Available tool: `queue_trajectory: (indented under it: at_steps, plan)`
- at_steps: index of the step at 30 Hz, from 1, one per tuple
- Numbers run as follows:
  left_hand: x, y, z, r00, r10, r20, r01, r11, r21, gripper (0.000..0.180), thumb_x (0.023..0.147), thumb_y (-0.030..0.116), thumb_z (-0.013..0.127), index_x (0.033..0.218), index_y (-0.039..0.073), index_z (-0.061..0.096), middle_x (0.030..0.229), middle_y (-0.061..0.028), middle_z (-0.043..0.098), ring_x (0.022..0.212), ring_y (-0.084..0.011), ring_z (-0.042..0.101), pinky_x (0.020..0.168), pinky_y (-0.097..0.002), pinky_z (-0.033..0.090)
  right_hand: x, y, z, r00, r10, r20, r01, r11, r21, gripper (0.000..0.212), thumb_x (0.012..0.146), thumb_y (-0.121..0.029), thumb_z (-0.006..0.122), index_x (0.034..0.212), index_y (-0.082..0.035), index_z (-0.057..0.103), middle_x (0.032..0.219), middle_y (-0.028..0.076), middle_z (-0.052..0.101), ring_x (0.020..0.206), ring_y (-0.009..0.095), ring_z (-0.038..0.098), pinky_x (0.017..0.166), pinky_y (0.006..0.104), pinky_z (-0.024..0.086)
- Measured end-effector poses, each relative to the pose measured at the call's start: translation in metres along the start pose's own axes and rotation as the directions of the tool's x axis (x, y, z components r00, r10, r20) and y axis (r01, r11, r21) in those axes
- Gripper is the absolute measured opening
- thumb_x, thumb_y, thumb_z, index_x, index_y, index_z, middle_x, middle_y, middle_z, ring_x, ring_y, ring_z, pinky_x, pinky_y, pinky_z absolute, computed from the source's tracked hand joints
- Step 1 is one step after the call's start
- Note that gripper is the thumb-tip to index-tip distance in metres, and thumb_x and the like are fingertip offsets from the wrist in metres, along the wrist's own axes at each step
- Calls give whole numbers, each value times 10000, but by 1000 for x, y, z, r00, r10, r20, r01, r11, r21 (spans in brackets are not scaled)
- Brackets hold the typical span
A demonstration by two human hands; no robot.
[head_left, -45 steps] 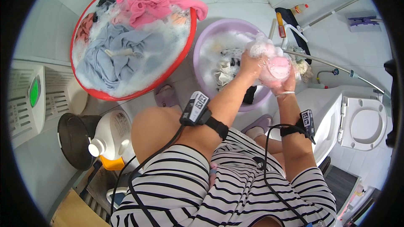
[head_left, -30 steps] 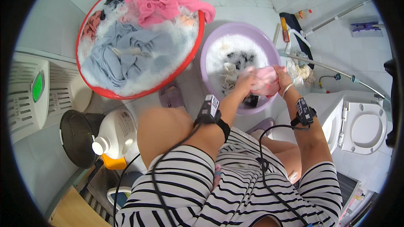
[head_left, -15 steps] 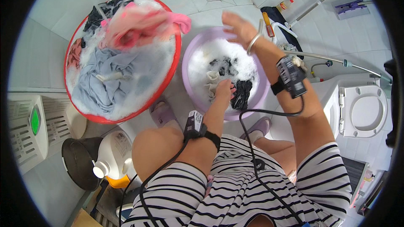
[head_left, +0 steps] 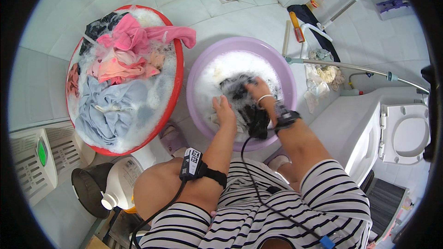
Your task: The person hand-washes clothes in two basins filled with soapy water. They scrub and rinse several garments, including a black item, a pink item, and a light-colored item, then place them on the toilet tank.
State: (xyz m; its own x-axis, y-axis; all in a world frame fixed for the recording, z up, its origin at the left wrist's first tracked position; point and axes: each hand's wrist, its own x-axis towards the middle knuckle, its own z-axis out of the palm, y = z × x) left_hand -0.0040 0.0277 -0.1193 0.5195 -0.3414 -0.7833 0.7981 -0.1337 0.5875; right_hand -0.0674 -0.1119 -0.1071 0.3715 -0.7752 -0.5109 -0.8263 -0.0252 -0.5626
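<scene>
A purple basin (head_left: 197,119) full of suds stands between my feet. In its foam lies a wet black garment (head_left: 254,116), and a whitish piece of cloth shows partly near my left hand. My right hand (head_left: 259,92), with a bangle at the wrist, has its fingers curled into the upper part of the garment; the fingertips are blurred. At the left edge of the garment my left hand (head_left: 224,110) is over the foam, thumb and fingers apart, holding nothing that I can see.
At left a red tub (head_left: 177,80) holds suds, a pink garment (head_left: 134,37) draped over its rim and a light blue garment (head_left: 104,106). A white jug (head_left: 123,182) and dark bucket (head_left: 87,193) stand near my left knee. A metal pole (head_left: 341,64) and toilet (head_left: 406,133) are at right.
My right hand has come down from the air above the basin's right rim onto the black garment. My left hand has shifted left off the cloth. The pink garment lies settled in the tub.
</scene>
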Motion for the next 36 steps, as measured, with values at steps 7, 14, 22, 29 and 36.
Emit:
queue_trajectory:
  at_steps: [7,14,22,29,36]
  plan:
    - [-40,39,20,917,-277,285,331,930,-160,828,816,642,410,1429,200,73,1439,-168,163,1299,-364,237,994,-533,278,-62,-61,-134,966,-253,-46,176,520,836,248,751,-146,614,957,-23,547,849,68,595,759,180,579,698,303,485]
    - [-49,61,57,549,-206,810,701,641,-312,850,783,667,438,1406,156,169,1437,-157,168,1287,-376,261,984,-578,289,-164,-101,-159,825,-564,-38,562,809,170,314,689,-210,666,910,-62,498,793,28,532,761,137,496,730,279,424]
    - [-34,31,61,819,-240,522,514,709,-482,369,900,349,410,1104,71,539,985,-118,583,918,-252,576,773,-374,488,-95,-49,-40,854,-324,-408,315,945,-89,420,744,-406,641,940,-38,595,903,219,620,857,369,598,747,408,456]
    - [-26,20,58,805,-119,582,32,987,157,622,825,299,604,1345,128,307,1281,-91,431,1164,-261,442,912,-405,384,37,55,-100,971,-96,-219,52,979,-196,366,815,-234,531,1123,-37,535,974,240,605,912,358,589,818,394,448]
    - [3,-10,23,784,-372,496,310,928,206,725,849,386,552,1410,116,181,1421,-94,281,1275,-263,314,1020,-419,270,-12,13,-35,932,-295,213,357,628,-692,719,739,-434,617,1359,-221,322,1451,166,171,1315,409,170,1019,566,223]
